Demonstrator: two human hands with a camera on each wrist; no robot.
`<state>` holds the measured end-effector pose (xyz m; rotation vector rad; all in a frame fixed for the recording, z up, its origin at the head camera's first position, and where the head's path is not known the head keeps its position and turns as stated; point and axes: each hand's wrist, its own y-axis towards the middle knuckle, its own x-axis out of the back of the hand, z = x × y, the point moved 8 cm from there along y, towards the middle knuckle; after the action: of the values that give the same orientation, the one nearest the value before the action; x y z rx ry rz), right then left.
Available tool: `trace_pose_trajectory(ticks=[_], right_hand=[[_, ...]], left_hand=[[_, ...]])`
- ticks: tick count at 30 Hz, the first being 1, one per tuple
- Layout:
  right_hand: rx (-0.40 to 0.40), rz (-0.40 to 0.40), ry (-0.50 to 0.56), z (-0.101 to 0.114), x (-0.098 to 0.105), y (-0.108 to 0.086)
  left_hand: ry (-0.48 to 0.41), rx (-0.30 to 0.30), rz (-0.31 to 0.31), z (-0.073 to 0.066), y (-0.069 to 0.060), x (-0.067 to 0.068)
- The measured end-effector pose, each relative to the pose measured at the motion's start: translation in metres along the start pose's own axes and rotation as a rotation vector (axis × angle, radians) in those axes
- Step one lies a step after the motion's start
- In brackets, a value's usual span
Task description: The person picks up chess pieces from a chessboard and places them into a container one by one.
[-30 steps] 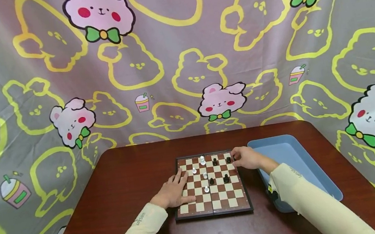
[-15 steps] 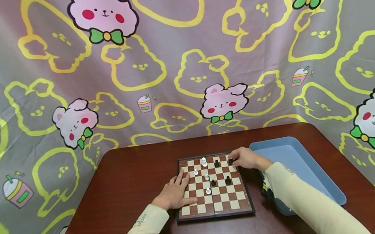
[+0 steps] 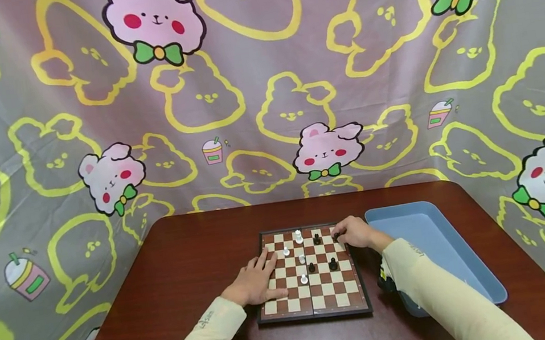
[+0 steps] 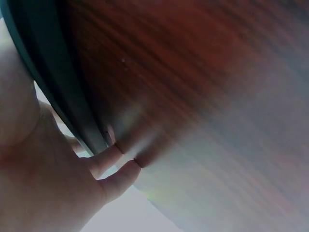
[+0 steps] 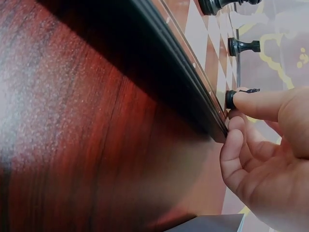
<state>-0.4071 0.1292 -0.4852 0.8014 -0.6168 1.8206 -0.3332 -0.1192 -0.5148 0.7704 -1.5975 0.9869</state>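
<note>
A brown-and-cream chessboard (image 3: 326,302) with a dark rim lies flat on the table. At its far right corner my right hand (image 3: 356,232) pinches a black chess piece (image 5: 230,99), with the thumb against it and the other fingers curled by the board's edge. My left hand (image 3: 252,284) rests on the board's left edge, fingers spread; some fingertips reach down past the rim in the left wrist view. Several white pieces stand near the middle, among them a tall one (image 3: 299,237) at the far side. Other black pieces, including a pawn-like one (image 3: 311,268), stand on the right half.
A shallow blue tray (image 3: 415,217) stands right of the board, partly under the right forearm. The dark reddish wooden table (image 3: 194,243) stretches to a patterned cloth (image 3: 237,100) hung behind and at the sides.
My right hand has moved slightly left, from beside the corner black piece to fingers on it. The left hand keeps its place on the board. The head view has shifted a little.
</note>
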Motion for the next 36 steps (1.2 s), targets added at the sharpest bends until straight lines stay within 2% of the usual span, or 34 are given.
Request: trace_pose_trajectory(ticks=[7,16,22,32,36], right_hand=[[-0.007,0.0,0.074,-0.001,0.004,-0.004],[0.086,0.015,0.088,0.007,0.011,-0.015],[0.098,0.032,0.106,0.01,0.02,-0.024],[0.118,0.044,0.071,0.007,0.043,-0.037],[0.139,0.021,0.044,0.001,0.057,-0.042]], left_hand=[[0.007,0.0,0.002,0.0,0.002,0.001],[0.026,0.004,-0.002,0.0,0.002,-0.002],[0.007,0.01,0.002,0.001,0.001,-0.004],[0.009,-0.011,-0.007,-0.001,-0.002,-0.001],[0.009,-0.017,-0.006,-0.002,-0.001,0.0]])
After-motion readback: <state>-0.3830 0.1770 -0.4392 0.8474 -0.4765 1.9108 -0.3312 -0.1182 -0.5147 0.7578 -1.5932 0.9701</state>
